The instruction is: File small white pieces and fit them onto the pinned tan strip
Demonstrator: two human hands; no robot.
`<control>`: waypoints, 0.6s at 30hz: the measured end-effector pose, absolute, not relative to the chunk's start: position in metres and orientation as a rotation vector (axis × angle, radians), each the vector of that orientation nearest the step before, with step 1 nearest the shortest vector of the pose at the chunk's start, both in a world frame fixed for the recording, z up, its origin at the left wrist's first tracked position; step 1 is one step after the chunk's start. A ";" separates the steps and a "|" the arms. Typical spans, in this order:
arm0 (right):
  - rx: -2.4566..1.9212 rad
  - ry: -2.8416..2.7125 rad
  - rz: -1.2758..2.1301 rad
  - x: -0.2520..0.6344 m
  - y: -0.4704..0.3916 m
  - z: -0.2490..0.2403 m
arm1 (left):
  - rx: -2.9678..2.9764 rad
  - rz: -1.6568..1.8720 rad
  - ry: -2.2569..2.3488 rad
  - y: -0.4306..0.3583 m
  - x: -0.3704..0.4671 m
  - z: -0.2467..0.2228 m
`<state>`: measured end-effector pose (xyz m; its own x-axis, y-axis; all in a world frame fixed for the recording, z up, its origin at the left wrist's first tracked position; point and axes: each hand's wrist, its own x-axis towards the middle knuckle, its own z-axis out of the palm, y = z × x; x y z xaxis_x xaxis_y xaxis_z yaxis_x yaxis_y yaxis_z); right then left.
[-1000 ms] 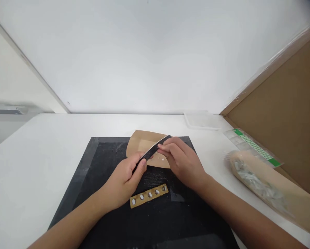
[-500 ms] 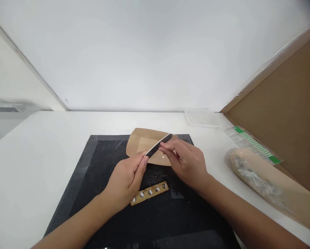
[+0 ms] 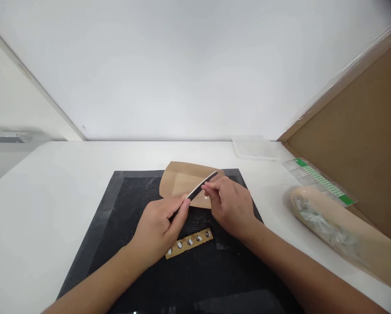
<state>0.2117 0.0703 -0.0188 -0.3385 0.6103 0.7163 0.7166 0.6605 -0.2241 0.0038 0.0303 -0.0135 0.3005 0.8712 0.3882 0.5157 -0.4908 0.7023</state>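
Observation:
My left hand [image 3: 159, 222] pinches the lower end of a thin dark file with a pale edge [image 3: 198, 186], which slants up to the right. At the file's dark face, the fingers of my right hand [image 3: 230, 203] are pinched together; whatever they hold is too small to make out. Beneath the file lies a brown paper tray [image 3: 176, 176] with small white bits in it. Nearer to me, a tan strip with several holes [image 3: 184, 245] holds white pieces, its left end beside my left hand.
A black mat [image 3: 195, 279] covers the middle of the white table [image 3: 28, 218]. A clear shallow tray [image 3: 256, 148] stands at the back. On the right are a green-and-clear case [image 3: 323, 181], a tan tray of small plastic bags [image 3: 368, 244] and a brown board [image 3: 355, 144].
The file has tilted slightly and shows more of its pale edge. My right hand has shifted a little down and to the left, still pinched at the file.

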 end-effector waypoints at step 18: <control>-1.076 -2.125 -0.188 0.206 0.081 -0.016 | 2.090 1.126 1.308 0.028 0.007 -0.010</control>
<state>0.2060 0.0805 -0.0159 -0.3792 0.6392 0.6691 0.7470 0.6382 -0.1864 0.0075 0.0283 -0.0100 0.2265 0.8836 0.4098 0.5364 -0.4644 0.7047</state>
